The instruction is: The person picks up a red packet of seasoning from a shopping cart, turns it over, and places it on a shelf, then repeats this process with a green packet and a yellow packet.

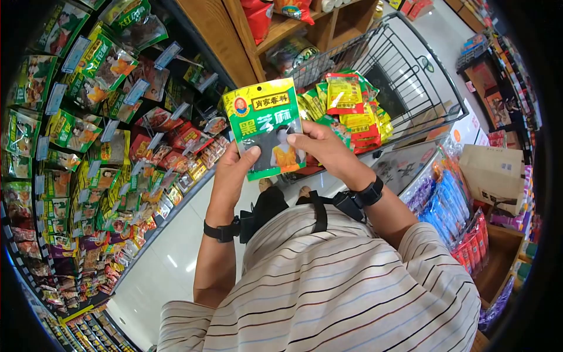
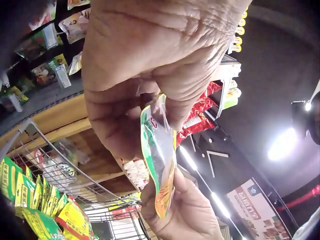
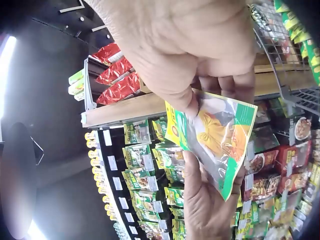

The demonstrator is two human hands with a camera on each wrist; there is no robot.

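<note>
A flat green and yellow seasoning packet (image 1: 267, 132) is held up in front of the striped shirt, its printed face toward the head camera. The left hand (image 1: 233, 170) pinches its lower left edge, thumb on the front. At its right edge the right hand (image 1: 328, 154) grips it, thumb also on the front. Seen nearly edge-on in the left wrist view, the packet (image 2: 159, 150) bends slightly between the left hand (image 2: 150, 65) and the right hand (image 2: 185, 210). The right wrist view shows the packet (image 3: 217, 137) between the right hand (image 3: 185, 50) and left hand (image 3: 207, 210).
A wire shopping cart (image 1: 431, 64) holding several yellow, red and green packets (image 1: 346, 94) stands beyond the hands. Racks of hanging packets (image 1: 73, 129) line the left side. On the right are a cardboard box (image 1: 491, 173) and blue packages (image 1: 448, 199).
</note>
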